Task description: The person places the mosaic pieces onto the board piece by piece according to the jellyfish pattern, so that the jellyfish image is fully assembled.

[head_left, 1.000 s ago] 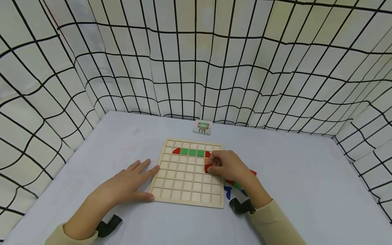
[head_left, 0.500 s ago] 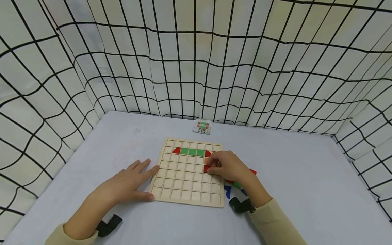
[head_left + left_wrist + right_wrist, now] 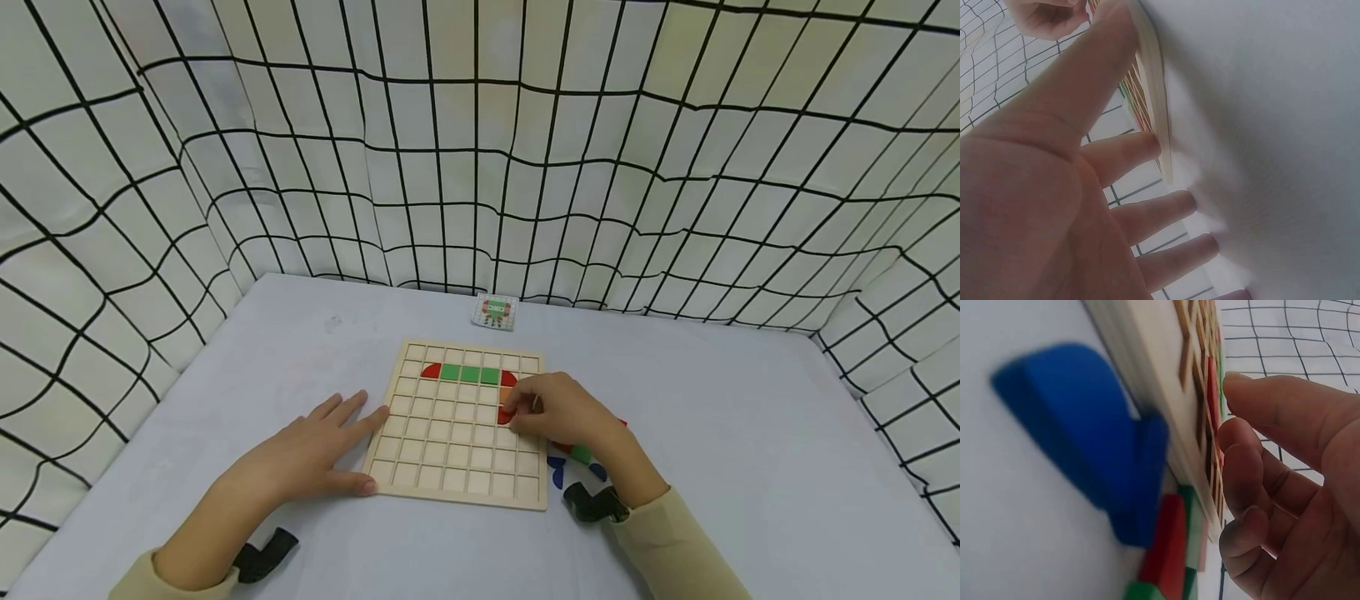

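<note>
A wooden grid board (image 3: 442, 450) lies on the white table. Across its upper part run a red quarter-round piece (image 3: 431, 371), several green squares (image 3: 470, 374) and another red quarter-round (image 3: 508, 378). Below that one sit an orange piece (image 3: 505, 393), partly covered by fingers, and a lower red quarter-round piece (image 3: 504, 415) in its cell. My right hand (image 3: 558, 408) is over the board's right side, fingertips at the lower red piece; in the right wrist view its thumb and forefinger (image 3: 1241, 428) stand apart. My left hand (image 3: 315, 450) lies spread, thumb and forefinger touching the board's left edge.
Blue pieces (image 3: 557, 471), a green piece (image 3: 581, 453) and red pieces lie right of the board, partly under the right forearm. A small pattern card (image 3: 495, 312) lies behind the board. Black netting (image 3: 480, 150) over white cloth surrounds the table. Dark straps (image 3: 266, 554) are at both wrists.
The lower red quarter-round has settled into its cell below the orange piece, and the right fingers have eased off it slightly. The left hand stays in place.
</note>
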`<action>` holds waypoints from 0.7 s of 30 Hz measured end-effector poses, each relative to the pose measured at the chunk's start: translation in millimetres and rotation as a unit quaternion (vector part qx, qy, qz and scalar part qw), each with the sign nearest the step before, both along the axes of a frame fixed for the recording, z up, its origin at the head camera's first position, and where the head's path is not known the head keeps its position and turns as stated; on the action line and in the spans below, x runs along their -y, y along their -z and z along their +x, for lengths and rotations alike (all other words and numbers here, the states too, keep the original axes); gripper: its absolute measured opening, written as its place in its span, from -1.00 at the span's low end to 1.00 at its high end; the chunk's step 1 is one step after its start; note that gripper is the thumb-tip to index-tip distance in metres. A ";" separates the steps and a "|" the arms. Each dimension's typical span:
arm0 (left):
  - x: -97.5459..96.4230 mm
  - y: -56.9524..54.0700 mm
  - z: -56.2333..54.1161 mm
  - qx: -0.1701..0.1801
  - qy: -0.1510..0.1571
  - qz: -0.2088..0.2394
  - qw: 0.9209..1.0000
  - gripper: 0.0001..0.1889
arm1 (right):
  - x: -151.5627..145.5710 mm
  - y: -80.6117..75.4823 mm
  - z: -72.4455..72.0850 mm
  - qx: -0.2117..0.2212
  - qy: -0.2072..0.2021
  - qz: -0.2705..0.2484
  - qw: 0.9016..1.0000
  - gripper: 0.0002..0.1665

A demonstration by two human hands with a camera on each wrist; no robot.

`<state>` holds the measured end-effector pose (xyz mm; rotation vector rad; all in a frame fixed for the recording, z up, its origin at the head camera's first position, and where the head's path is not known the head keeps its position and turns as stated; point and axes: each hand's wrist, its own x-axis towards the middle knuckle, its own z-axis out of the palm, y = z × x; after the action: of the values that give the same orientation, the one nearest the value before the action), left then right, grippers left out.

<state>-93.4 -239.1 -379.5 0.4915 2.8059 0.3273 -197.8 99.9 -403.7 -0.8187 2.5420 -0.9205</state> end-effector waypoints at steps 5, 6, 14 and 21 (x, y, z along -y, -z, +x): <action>0.4 0.1 0.3 0.002 0.000 0.002 1.000 -0.01 | -8.8 -3.5 -3.7 0.000 0.011 -0.006 1.000 -0.89; 0.4 0.1 0.3 0.003 -0.001 0.002 1.000 -0.01 | -11.1 -4.5 -4.8 0.000 0.011 -0.008 1.000 -0.89; -0.3 0.2 -0.3 -0.001 0.002 -0.005 1.000 -0.01 | -35.8 -13.7 -14.2 0.018 0.029 -0.001 0.999 -0.82; -1.2 -1.0 -0.2 -0.002 0.006 -0.007 1.000 -0.01 | -55.0 -17.2 -21.7 0.016 0.047 0.002 0.999 -0.81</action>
<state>-93.6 -237.9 -378.6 0.5074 2.8059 0.3044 -219.5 154.9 -386.6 -0.6825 2.5735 -0.9495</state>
